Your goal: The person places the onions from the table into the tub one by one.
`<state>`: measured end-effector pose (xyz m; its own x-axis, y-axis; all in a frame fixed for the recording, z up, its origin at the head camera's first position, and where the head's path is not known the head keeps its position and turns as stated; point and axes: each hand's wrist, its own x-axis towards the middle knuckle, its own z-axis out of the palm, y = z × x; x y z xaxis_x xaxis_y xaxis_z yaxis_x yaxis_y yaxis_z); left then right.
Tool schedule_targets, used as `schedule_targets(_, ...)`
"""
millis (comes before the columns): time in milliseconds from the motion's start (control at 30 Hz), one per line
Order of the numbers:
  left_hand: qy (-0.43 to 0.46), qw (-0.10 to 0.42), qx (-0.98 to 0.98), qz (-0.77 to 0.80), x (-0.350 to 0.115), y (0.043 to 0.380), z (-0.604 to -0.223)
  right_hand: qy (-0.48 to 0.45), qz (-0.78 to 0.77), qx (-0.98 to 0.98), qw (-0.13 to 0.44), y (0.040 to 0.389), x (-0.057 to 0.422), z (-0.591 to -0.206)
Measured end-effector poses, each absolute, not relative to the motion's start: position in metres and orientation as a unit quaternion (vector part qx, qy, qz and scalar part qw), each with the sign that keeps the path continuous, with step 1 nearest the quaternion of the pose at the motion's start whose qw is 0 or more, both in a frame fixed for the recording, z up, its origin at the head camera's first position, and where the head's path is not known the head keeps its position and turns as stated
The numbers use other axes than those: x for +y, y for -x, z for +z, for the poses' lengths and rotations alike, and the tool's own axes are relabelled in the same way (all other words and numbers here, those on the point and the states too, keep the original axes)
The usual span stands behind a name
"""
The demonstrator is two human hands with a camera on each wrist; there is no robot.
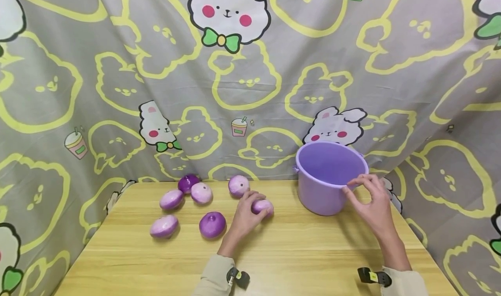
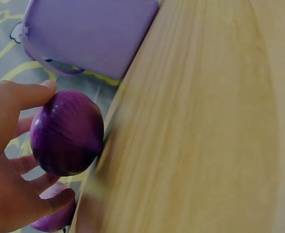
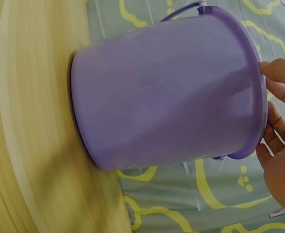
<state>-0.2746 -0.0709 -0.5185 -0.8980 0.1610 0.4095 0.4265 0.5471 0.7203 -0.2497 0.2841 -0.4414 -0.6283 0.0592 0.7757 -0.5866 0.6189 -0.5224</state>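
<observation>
Purple onion (image 1: 263,206), mid-table, is gripped by the person's left hand (image 1: 245,214), thumb on its near side and fingers curled over the top. Whether its underside touches the table (image 1: 297,254) cannot be told.

From the held onion, as the head view shows it, the bucket (image 1: 321,199) stands upright on the table at 2 o'clock, well apart. The right hand (image 1: 372,202) pinches the bucket's rim (image 1: 324,184) between thumb and fingers, at the rim's 5 o'clock. A handle (image 3: 181,10) hangs at the bucket's side.

Another onion (image 1: 238,186) sits at 10 o'clock, near the left hand's fingertips. Between 8 and 9 lies a darker onion (image 1: 212,225), its pointed tip up; farther out, close to 9, a paler onion (image 1: 164,226) rests on its side. Just past 9 three more gather: a dark onion (image 1: 188,183) at the back, a pale onion (image 1: 202,193) just beside it, and a two-tone onion (image 1: 171,200) nearer the table's left edge.

Grey curtain (image 1: 188,91) with yellow cartoon outlines hangs behind, at 12 o'clock. Pale sleeves (image 1: 213,276) reach both wrists.
</observation>
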Motion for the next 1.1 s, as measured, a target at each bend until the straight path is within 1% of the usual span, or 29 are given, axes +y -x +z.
schedule_targets(467, 0.186, 0.128, -0.868, -0.443, -0.074, 0.270, -0.517, -0.171, 0.396, -0.796, 0.425, 0.249, 0.272, -0.442)
schedule_targets(933, 0.177, 0.126, -0.868, -0.447, -0.077, 0.267, -0.517, -0.156, 0.406, -0.806, 0.402, 0.249, 0.275, -0.444)
schedule_targets(1100, 0.184, 0.133, -0.861, -0.456, -0.079, 0.266, -0.513, -0.164, 0.412, -0.798, 0.408, 0.248, 0.278, -0.443)
